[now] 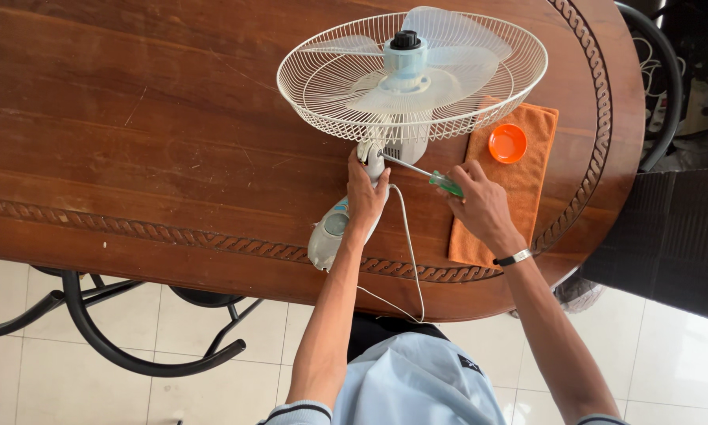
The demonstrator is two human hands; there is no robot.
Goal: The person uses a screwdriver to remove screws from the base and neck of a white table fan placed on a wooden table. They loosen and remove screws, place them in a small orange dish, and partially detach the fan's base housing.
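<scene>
We see a small white plastic table fan (405,86) lying on its back on the dark oval wooden surface (149,134), its round wire cage facing up with pale translucent blades and a black centre cap inside. Its neck and base (330,234) run down and to the left from the cage toward the near edge, so the long axis of the fan slants from upper right to lower left.

Our left hand (366,197) lies along that axis, its grip closed around the neck just below the motor housing. Our right hand (480,206) sits to the right of the neck, its grip clamped on the green translucent handle of a screwdriver (433,175). The metal shaft points up and to the left, and its tip meets the fan at the joint under the housing, just beside the left fingers. The tool crosses the fan's axis at a shallow slant, and the left hand is the nearer one to the joint.

A white cord (411,252) loops from the fan over the near edge. Under the right side of the cage lies an orange cloth (519,189), with a small round orange dish (507,143) on it, apart from both hands.

Beyond the surface we see pale floor tiles (55,370), the black curved metal frame (134,346) of a chair on the left, and a dark woven seat (669,236) on the right.
</scene>
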